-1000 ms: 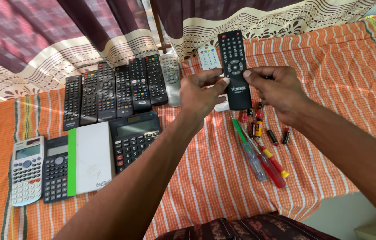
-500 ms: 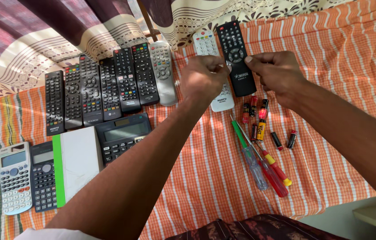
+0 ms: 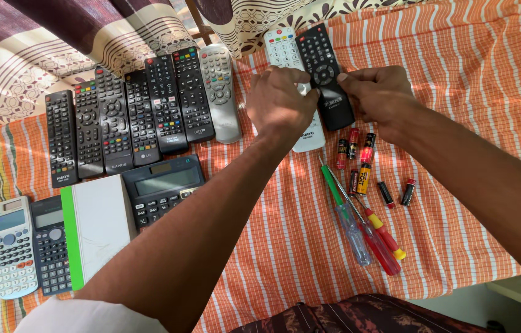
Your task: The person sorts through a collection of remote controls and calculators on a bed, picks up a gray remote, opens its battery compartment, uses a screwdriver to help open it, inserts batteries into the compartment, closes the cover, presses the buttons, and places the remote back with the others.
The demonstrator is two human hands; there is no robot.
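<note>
A black remote (image 3: 324,68) lies on the orange striped cloth (image 3: 470,92), beside a white remote (image 3: 285,52). My left hand (image 3: 280,102) pinches the black remote's left edge near its lower half and covers the middle of the white remote. On the other side, my right hand (image 3: 381,92) grips the same black remote's right edge. Several small batteries (image 3: 359,157) lie just below my right hand.
A row of several remotes (image 3: 143,111) lies at the upper left. Calculators (image 3: 162,188) and a white box with a green edge (image 3: 97,225) sit at the lower left. Screwdrivers (image 3: 365,228) lie at the lower right. Patterned curtain fabric (image 3: 88,37) hangs behind.
The black remote, held up off the cloth a second ago, has come down next to the white remote, with both hands still on it. The view has tilted downward.
</note>
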